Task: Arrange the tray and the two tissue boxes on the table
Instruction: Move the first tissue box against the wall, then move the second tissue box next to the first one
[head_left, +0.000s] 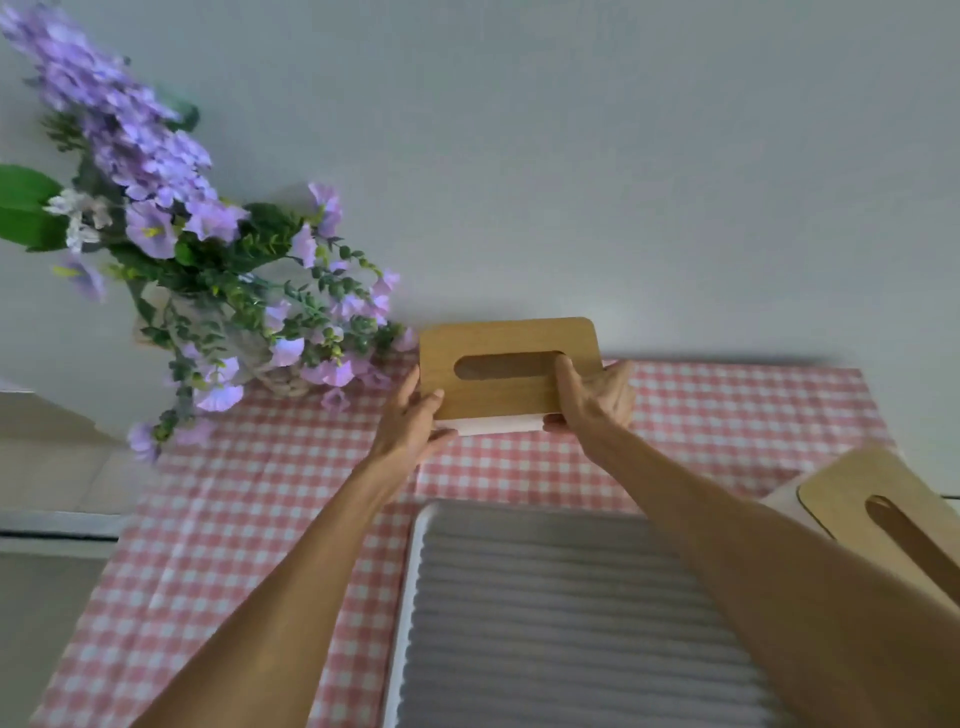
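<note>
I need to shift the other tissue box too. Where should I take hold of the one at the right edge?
Grip the second tissue box by its two short ends, one of your hands from each side. Its wooden lid is flat and wide, with only a slot; the white body below offers better purchase.

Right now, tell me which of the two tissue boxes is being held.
The far tissue box by the wall, beside the purple flowers: both hands, left and right, grip its ends. The other tissue box sits untouched at the right edge.
</note>
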